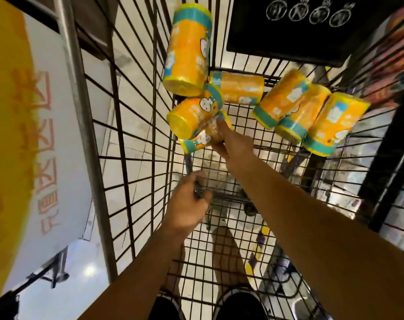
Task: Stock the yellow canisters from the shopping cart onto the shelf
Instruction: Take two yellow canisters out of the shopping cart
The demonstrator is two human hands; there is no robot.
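Observation:
Several yellow canisters with teal bands lie in the wire shopping cart [136,144]. One canister [188,49] leans against the cart's left wall, and another [194,114] lies just below it. Under that one lies a third yellow canister [196,142], which my right hand [228,142] grips, forefinger over it and thumb beneath. Three more canisters [302,112] lie side by side at the right, and one [240,88] lies against the far end. My left hand [187,204] hovers lower in the cart, blurred, with fingers loosely curled and apparently nothing in them.
A black chalk-marked board [311,31] hangs beyond the cart's far end. A big yellow and white sign [46,146] fills the left side. Blurred colourful goods on shelving [394,65] stand to the right. My dark shoes [240,306] show through the cart floor.

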